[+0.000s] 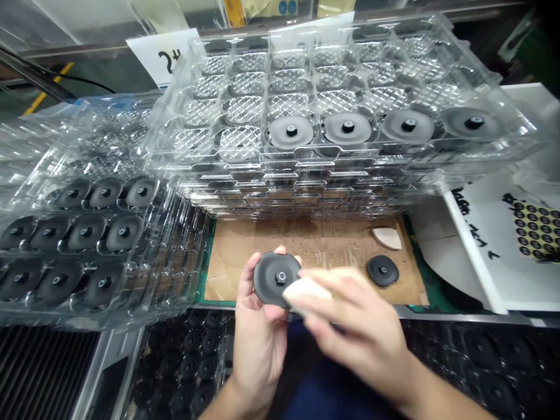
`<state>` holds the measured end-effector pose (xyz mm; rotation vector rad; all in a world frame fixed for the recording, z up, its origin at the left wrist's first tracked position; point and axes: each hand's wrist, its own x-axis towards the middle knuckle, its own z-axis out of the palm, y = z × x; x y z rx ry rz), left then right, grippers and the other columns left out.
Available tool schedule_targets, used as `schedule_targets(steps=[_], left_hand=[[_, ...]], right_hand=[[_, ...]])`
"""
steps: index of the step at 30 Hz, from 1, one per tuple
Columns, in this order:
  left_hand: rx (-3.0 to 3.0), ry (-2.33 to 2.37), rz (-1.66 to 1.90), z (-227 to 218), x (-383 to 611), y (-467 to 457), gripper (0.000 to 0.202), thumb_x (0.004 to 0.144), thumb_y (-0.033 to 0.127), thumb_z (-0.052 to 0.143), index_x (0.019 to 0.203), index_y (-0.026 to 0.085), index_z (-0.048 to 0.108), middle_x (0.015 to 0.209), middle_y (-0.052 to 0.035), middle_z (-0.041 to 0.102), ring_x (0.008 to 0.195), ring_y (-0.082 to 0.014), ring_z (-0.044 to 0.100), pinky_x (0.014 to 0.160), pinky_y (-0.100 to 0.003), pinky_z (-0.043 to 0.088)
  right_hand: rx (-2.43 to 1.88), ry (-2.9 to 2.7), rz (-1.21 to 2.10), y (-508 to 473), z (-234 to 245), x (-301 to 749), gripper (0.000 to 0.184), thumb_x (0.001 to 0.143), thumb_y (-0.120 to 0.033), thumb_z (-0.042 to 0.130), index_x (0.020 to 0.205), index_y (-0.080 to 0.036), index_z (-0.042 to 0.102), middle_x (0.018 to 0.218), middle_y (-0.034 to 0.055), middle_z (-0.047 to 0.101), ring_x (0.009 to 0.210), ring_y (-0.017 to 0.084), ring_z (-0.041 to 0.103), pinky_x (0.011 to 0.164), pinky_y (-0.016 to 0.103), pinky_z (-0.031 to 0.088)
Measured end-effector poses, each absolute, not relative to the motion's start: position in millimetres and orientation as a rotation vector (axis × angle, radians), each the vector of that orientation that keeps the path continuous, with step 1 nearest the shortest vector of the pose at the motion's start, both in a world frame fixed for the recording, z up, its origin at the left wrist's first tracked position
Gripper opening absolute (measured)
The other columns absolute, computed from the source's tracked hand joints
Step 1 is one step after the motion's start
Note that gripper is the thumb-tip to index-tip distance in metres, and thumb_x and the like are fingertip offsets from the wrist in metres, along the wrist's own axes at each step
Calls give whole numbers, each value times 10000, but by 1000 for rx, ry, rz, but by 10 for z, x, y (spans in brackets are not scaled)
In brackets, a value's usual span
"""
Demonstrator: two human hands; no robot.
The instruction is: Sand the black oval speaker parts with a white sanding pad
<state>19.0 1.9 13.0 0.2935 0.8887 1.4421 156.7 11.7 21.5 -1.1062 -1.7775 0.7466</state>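
My left hand [262,326] grips a dark grey, rounded disc-shaped part [269,277] by its edge, its face with the short central post turned up. In my right hand [359,326] is a pale, wedge-like pad [308,290], pinched between thumb and fingers. The pad touches or nearly touches the lower right of the disc's face; motion blur hides which. On the brown cardboard [319,239] beyond my hands lies another dark disc [382,270], and close behind it a second pale pad [387,238].
A stack of clear plastic trays [297,111] stands at the back, several discs in its front row. More filled trays [83,233] stand on the left. A white box [481,262] with a sheet of round black stickers [536,227] is on the right. Trays of dark parts [184,361] lie below the bench edge.
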Motion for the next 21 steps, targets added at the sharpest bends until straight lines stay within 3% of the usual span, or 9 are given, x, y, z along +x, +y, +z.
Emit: schedule_targets(steps=[3, 5, 7, 9, 13, 15, 18, 21], left_hand=[[299, 916, 1471, 152, 175, 55, 521, 565, 307, 830, 1051, 315, 640, 1106, -14, 711, 1028, -222, 662, 878, -265, 531], [288, 917, 1481, 164, 158, 76, 506, 588, 309, 818, 1060, 316, 635, 1113, -21, 710, 1045, -238, 654, 896, -288, 525], [266, 919, 1472, 157, 140, 90, 509, 605, 315, 807, 1082, 307, 629, 1116, -37, 709, 1057, -243, 647, 901, -296, 520], [237, 913, 1441, 135, 124, 96, 548, 615, 334, 797, 1129, 299, 611, 1132, -56, 702, 1064, -246, 643, 908, -305, 516], [214, 904, 1354, 99, 120, 85, 595, 605, 366, 792, 1160, 257, 608, 1180, -68, 676, 1067, -250, 639, 928, -308, 507], [221, 918, 1317, 101, 137, 66, 560, 608, 363, 795, 1126, 226, 634, 1198, -65, 663, 1084, -244, 625, 924, -295, 510], [224, 919, 1264, 115, 165, 26, 576, 590, 354, 814, 1127, 237, 640, 1152, -48, 682, 1062, -217, 629, 879, -253, 524], [198, 940, 1129, 120, 158, -8, 541, 608, 307, 813, 1122, 268, 649, 1048, -26, 716, 988, -186, 656, 818, -211, 531]], right_hand=[[-1319, -1142, 1166, 176, -49, 1634, 186, 855, -344, 575, 931, -240, 709, 890, 22, 711, 817, 167, 630, 787, 314, 503], [-1374, -829, 1333, 144, -247, 1641, 345, 895, -473, 454, 897, -203, 669, 697, 10, 651, 554, 132, 573, 551, 272, 504], [-1403, -779, 1437, 54, -410, 1616, 413, 898, -514, 418, 879, -167, 641, 542, -26, 545, 357, 86, 410, 328, 209, 348], [-1435, -761, 1539, -38, -506, 1590, 368, 853, -493, 530, 836, -142, 640, 497, -43, 501, 319, 59, 335, 280, 176, 229], [-1445, -755, 1559, -29, -394, 1614, 293, 793, -451, 643, 782, -158, 644, 640, -2, 597, 508, 86, 517, 432, 171, 387], [-1414, -803, 1493, 60, -170, 1630, 240, 803, -432, 643, 855, -198, 648, 726, -4, 624, 600, 101, 559, 515, 181, 435], [-1272, -1204, 1250, 194, 255, 1595, 166, 837, -304, 626, 987, -234, 635, 873, 6, 646, 751, 126, 603, 638, 203, 479], [-1068, -1706, 1059, 277, 559, 1532, 184, 873, -144, 544, 1032, -174, 632, 904, 32, 644, 820, 119, 603, 720, 196, 475]])
